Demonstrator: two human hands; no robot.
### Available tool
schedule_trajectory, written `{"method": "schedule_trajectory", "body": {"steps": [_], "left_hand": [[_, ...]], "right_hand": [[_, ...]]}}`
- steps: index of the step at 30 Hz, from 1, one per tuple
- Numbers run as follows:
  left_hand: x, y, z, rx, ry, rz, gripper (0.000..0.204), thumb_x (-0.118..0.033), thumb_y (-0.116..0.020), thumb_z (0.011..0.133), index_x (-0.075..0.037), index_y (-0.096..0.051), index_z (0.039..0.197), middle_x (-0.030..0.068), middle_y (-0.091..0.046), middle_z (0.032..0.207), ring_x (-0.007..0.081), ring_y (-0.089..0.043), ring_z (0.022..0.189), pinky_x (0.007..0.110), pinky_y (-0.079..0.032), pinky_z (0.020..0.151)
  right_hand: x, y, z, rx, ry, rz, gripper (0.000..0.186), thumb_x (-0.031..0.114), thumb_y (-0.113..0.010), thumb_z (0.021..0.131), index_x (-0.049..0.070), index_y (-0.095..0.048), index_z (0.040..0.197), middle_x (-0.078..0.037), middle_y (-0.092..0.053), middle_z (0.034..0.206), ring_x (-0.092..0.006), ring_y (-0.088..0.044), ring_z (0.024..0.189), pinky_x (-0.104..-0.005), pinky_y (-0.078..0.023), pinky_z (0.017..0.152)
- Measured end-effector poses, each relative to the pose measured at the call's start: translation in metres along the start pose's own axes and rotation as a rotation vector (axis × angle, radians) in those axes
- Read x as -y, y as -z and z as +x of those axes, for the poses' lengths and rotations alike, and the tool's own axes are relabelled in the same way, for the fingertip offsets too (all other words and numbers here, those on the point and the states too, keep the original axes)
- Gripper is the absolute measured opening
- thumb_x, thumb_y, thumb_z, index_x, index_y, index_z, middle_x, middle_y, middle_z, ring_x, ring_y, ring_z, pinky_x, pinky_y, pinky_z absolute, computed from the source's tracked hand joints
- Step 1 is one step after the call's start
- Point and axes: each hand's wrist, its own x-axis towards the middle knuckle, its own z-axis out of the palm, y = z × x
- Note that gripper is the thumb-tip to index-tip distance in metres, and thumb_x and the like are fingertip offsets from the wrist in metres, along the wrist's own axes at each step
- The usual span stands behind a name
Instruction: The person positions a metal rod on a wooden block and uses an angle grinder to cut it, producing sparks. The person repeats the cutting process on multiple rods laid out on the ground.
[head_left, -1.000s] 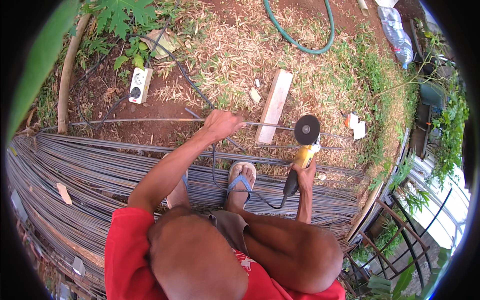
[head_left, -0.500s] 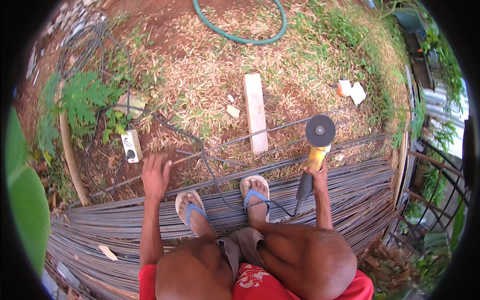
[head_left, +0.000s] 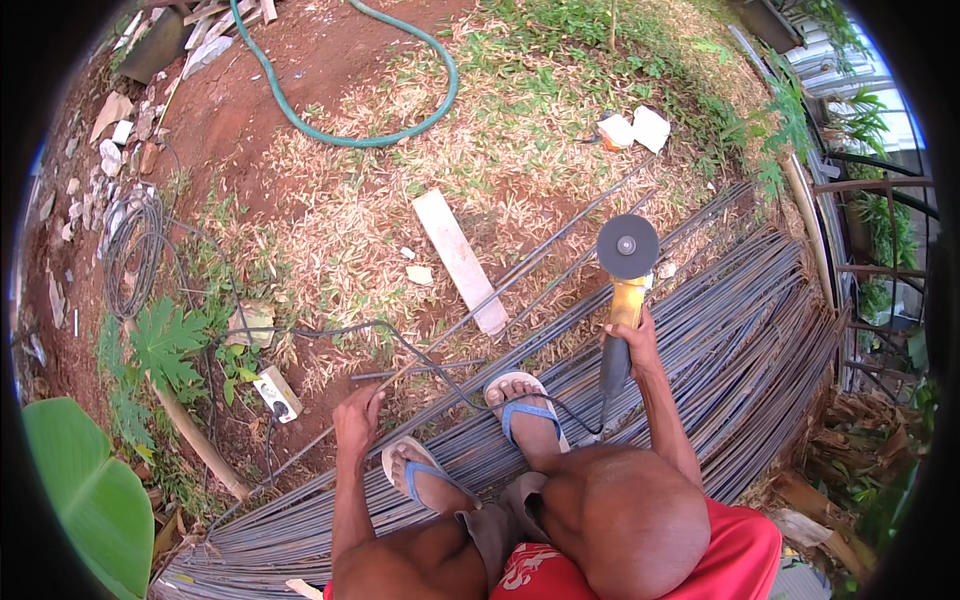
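Note:
My right hand (head_left: 640, 345) is wrapped round the body of a yellow and black angle grinder (head_left: 627, 300). The grinder points away from me, its dark round disc raised above the ground and facing up. My left hand (head_left: 357, 415) is closed on a thin steel rod (head_left: 440, 345), near my left foot. That rod slants to the far right, passing across the near end of a wooden board (head_left: 455, 255). Under my sandalled feet lies a broad layer of steel rods (head_left: 720, 320). The grinder's black cord (head_left: 400, 340) runs off to the left.
A white power strip (head_left: 277, 394) with a plug in it lies at left, close to a wooden pole (head_left: 190, 425). Coiled cable (head_left: 135, 250) and rubble are farther left. A green hose (head_left: 385, 140) curves across the far ground. White scraps (head_left: 650, 128) lie far right.
My left hand has gone from spread fingers to closed on the rod. The view has turned, so the board and rods now slant. The grinder stays in my right hand.

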Motion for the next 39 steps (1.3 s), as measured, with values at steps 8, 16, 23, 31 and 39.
{"method": "schedule_trajectory", "body": {"steps": [8,16,23,31,39], "left_hand": [[-0.104,-0.057,0.079,0.084,0.076,-0.213,0.028,-0.015,-0.075,0.096,-0.005,-0.061,0.118,0.0240,-0.075,0.101,0.0406,-0.075,0.090,0.048,-0.058,0.079],[-0.041,-0.022,0.014,-0.013,0.086,0.064,0.026,-0.025,-0.068,0.102,-0.004,-0.070,0.118,0.0234,-0.073,0.099,0.0437,-0.071,0.090,0.050,-0.054,0.079],[-0.040,-0.035,0.033,-0.023,0.107,-0.058,0.025,-0.025,-0.068,0.102,-0.004,-0.078,0.111,0.0231,-0.075,0.092,0.0423,-0.073,0.085,0.047,-0.055,0.077],[-0.117,-0.095,0.088,-0.037,-0.055,-0.074,0.021,-0.024,-0.070,0.101,-0.008,-0.076,0.112,0.0240,-0.074,0.087,0.0432,-0.072,0.077,0.051,-0.054,0.072],[-0.144,-0.111,0.115,-0.116,-0.111,-0.177,0.016,-0.016,-0.073,0.098,-0.001,-0.070,0.102,0.0228,-0.075,0.083,0.0420,-0.071,0.071,0.051,-0.052,0.069]], "right_hand": [[0.024,0.010,-0.002,-0.044,0.019,0.034,0.060,0.007,-0.079,0.076,0.002,-0.052,0.129,-0.011,-0.067,0.091,-0.0223,-0.069,0.070,-0.0372,-0.060,0.065],[0.024,0.026,-0.011,-0.072,0.016,0.051,0.064,0.007,-0.079,0.075,0.001,-0.052,0.133,-0.011,-0.067,0.093,-0.0221,-0.069,0.072,-0.0379,-0.059,0.066],[0.023,0.018,-0.010,-0.075,0.012,0.061,0.060,0.008,-0.078,0.075,0.002,-0.050,0.129,-0.011,-0.067,0.092,-0.0231,-0.069,0.071,-0.0391,-0.060,0.065],[0.023,0.023,-0.012,-0.048,0.032,0.092,0.062,0.009,-0.078,0.075,0.002,-0.051,0.130,-0.011,-0.066,0.092,-0.0223,-0.070,0.072,-0.0383,-0.060,0.066],[0.027,0.026,-0.022,-0.053,-0.029,0.157,0.069,0.005,-0.080,0.076,0.002,-0.049,0.138,-0.011,-0.068,0.094,-0.0219,-0.070,0.073,-0.0381,-0.060,0.068]]}}
